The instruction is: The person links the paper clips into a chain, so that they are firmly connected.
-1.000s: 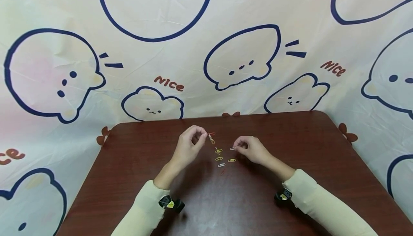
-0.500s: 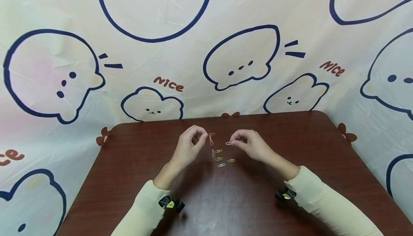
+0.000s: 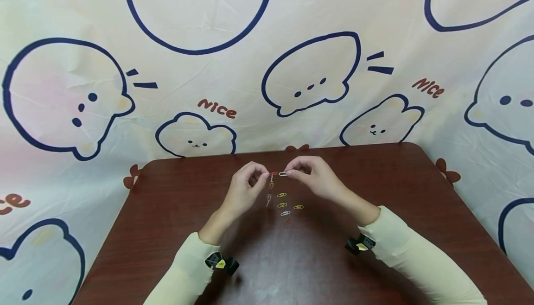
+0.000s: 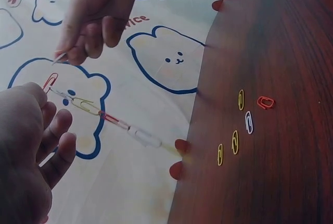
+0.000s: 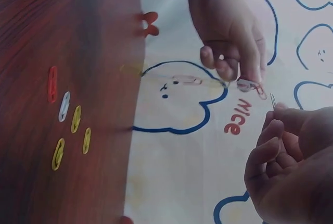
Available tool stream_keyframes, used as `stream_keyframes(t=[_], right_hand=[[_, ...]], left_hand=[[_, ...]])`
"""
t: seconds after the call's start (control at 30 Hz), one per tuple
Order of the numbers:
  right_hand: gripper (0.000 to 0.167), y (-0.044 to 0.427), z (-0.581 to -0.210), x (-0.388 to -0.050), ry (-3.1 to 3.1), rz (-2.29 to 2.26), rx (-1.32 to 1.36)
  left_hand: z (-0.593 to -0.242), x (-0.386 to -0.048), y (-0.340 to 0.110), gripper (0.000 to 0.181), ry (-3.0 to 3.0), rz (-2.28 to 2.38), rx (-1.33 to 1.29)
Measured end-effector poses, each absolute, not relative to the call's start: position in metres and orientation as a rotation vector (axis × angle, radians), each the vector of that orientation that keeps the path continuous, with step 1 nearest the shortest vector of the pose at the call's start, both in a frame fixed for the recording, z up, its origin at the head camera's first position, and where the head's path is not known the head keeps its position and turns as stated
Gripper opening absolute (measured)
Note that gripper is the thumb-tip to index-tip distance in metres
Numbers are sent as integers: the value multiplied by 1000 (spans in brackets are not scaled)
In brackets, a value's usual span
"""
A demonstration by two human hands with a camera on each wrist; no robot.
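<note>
My left hand (image 3: pixel 243 193) pinches a red paper clip (image 4: pixel 50 82) between thumb and finger. From that clip hangs a chain of linked paper clips: white, then yellow (image 4: pixel 86 106), red (image 4: pixel 115 120) and white (image 4: pixel 144 137), its lower end blurred. Facing it, my right hand (image 3: pixel 319 181) pinches a loose white paper clip (image 3: pixel 282 174) at the fingertips. The white clip's tip is close to the red one. The right wrist view shows a small gap between the white clip (image 5: pixel 273 102) and the red clip (image 5: pixel 261 93). Both hands are raised above the table.
Loose paper clips lie on the dark brown table (image 3: pixel 267 268) below the hands: three yellow ones, one being nearest the right arm (image 3: pixel 298 207), a white one (image 3: pixel 285 213) and a red one (image 3: pixel 287 223). A cartoon-printed cloth (image 3: pixel 250 82) hangs behind the table.
My right hand has carried the white paper clip up and left to the red clip. The left hand stays in place while the hanging chain has swung to the left.
</note>
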State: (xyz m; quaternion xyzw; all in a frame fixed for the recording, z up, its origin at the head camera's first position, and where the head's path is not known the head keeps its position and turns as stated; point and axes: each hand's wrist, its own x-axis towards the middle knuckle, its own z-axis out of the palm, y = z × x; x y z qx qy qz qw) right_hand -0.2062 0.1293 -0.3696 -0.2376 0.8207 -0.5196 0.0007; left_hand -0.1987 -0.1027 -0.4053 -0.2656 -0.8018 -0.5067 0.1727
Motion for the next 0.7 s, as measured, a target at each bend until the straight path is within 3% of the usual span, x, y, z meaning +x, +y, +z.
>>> stream_keyframes(t=[0.7], right_hand=[[6,115,-362,-211,2568,-1601,-703]], left_hand=[[-406,-198,-101,6,-2267,-1465,-802]])
